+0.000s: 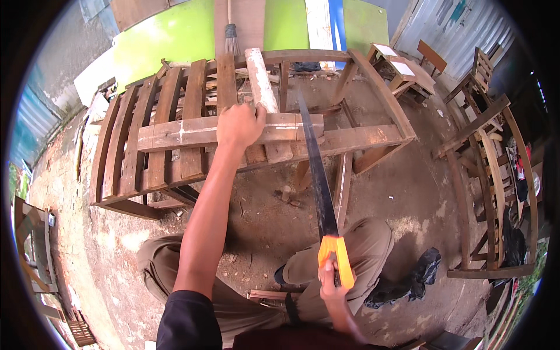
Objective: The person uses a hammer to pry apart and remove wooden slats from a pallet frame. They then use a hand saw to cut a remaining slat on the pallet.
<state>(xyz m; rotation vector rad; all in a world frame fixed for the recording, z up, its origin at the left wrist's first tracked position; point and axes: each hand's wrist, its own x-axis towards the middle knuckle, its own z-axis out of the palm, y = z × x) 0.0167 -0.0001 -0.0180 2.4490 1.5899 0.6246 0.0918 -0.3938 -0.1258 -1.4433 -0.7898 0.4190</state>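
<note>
My left hand (239,124) is closed over the middle of a brown wooden board (186,133), which lies crosswise on a slatted wooden frame (195,99). A pale line crosses the board near each end. In my right hand (331,287) is a handsaw (321,186), its yellow handle gripped low in front of my body. The dark blade slants up and away, passing across the board near its right end; whether the teeth touch the wood I cannot tell. A white-painted wood strip (261,81) runs under the board, just right of my left hand.
Below the frame a hammer-like tool (286,197) lies on the dirt floor. A black plastic bag (408,280) lies right of my knee. Wooden chair frames (496,198) stand at the right. Behind the slats, a broom (231,38) leans against green panels (169,44).
</note>
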